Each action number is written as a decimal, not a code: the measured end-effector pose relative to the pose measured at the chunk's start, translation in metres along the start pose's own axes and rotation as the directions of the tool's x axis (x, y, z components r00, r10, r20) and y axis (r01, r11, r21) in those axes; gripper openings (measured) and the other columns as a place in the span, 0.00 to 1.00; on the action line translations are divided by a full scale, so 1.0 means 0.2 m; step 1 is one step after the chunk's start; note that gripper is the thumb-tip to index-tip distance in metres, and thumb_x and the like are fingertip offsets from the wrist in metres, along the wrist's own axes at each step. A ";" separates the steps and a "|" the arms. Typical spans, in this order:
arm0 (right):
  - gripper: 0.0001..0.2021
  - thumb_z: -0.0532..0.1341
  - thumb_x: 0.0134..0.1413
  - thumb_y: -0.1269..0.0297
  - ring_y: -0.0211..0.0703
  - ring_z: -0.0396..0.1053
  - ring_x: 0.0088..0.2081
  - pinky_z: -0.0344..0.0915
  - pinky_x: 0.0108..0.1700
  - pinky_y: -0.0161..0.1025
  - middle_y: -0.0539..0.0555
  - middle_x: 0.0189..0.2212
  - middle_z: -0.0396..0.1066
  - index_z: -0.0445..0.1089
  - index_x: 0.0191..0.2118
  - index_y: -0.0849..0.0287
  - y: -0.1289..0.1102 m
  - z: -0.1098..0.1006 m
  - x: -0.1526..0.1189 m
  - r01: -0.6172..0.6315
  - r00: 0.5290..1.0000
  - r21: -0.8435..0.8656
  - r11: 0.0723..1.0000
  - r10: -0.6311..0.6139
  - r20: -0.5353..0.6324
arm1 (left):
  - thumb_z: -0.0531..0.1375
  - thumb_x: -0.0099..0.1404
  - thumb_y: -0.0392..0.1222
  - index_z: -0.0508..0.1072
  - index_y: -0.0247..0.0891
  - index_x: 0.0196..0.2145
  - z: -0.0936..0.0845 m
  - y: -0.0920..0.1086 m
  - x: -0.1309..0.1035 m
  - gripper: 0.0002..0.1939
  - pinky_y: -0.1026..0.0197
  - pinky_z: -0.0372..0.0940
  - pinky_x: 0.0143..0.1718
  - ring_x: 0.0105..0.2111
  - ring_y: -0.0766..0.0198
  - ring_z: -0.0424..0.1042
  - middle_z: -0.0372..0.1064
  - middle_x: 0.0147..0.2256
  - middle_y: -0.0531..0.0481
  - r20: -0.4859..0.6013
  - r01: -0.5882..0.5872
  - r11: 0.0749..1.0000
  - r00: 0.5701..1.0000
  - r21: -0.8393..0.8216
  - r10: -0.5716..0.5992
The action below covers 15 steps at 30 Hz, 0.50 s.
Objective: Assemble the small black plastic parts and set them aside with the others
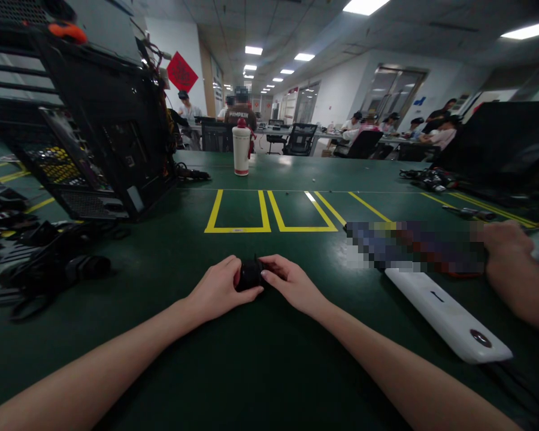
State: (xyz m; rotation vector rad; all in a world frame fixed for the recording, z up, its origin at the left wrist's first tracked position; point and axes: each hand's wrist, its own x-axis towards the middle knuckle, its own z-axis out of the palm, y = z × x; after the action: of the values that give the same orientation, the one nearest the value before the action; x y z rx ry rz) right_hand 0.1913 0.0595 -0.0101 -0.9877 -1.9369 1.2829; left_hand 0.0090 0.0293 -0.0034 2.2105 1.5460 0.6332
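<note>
A small black rounded object [251, 273] sits between my two hands, just above or on the green table; its exact kind cannot be made out. My left hand [222, 287] wraps round its left side, thumb stretched along the near edge. From the right, my right hand [291, 284] pinches it, thumb and fingertips against its side. The fingers cover part of it. Beyond my hands, yellow tape outlines [238, 230] mark the table [269, 371].
A black open computer case [94, 131] stands left, black cables [58, 269] before it. A white-and-red bottle [241, 149] stands behind the tape. To the right lie a white power strip [444, 314] and blurred-out devices; another person's hand [505, 242] is beside them.
</note>
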 end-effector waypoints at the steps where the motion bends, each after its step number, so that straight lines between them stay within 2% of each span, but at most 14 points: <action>1: 0.14 0.54 0.49 0.66 0.39 0.63 0.43 0.59 0.46 0.43 0.52 0.40 0.64 0.60 0.44 0.56 0.00 0.00 0.00 0.006 1.000 0.020 1.000 -0.006 0.007 | 0.53 0.51 0.57 0.60 0.37 0.24 0.00 0.00 0.00 0.18 0.64 0.57 0.22 0.25 0.67 0.60 0.59 0.27 0.52 0.004 0.000 1.000 1.000 0.001 0.000; 5: 0.18 0.58 0.45 0.66 0.40 0.61 0.46 0.58 0.49 0.42 0.53 0.43 0.62 0.59 0.46 0.56 0.01 0.00 0.00 0.002 1.000 0.081 0.997 -0.002 0.002 | 0.52 0.51 0.57 0.61 0.37 0.25 -0.01 0.01 0.00 0.18 0.64 0.57 0.23 0.25 0.67 0.60 0.60 0.29 0.52 0.032 0.012 1.000 0.999 -0.008 -0.012; 9: 0.18 0.53 0.50 0.62 0.41 0.61 0.45 0.58 0.48 0.45 0.54 0.44 0.62 0.57 0.48 0.56 0.02 0.00 0.01 -0.018 1.000 0.025 1.000 0.018 0.002 | 0.52 0.51 0.59 0.60 0.37 0.25 -0.02 0.02 0.00 0.20 0.64 0.56 0.22 0.25 0.66 0.60 0.60 0.28 0.52 0.031 0.024 1.000 0.999 0.015 -0.025; 12: 0.15 0.54 0.50 0.66 0.40 0.62 0.43 0.59 0.47 0.44 0.53 0.41 0.64 0.59 0.46 0.56 0.01 0.00 0.01 0.023 0.999 -0.008 1.000 -0.022 0.025 | 0.51 0.51 0.60 0.60 0.37 0.25 -0.01 0.02 0.01 0.20 0.65 0.55 0.21 0.24 0.67 0.59 0.59 0.27 0.52 0.019 0.037 0.999 0.999 0.038 -0.038; 15: 0.18 0.57 0.45 0.71 0.39 0.61 0.45 0.57 0.49 0.42 0.52 0.42 0.62 0.59 0.45 0.56 0.01 -0.01 0.01 0.064 0.997 0.039 0.997 -0.065 0.040 | 0.51 0.51 0.59 0.60 0.37 0.24 0.00 0.02 0.01 0.20 0.65 0.54 0.20 0.23 0.67 0.59 0.59 0.26 0.53 0.003 0.040 0.997 0.999 0.064 -0.040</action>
State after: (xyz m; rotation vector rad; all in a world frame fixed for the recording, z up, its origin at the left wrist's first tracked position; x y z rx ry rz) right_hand 0.1921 0.0614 -0.0115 -0.8794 -1.9525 1.3084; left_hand 0.0127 0.0298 -0.0011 2.2195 1.6259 0.5740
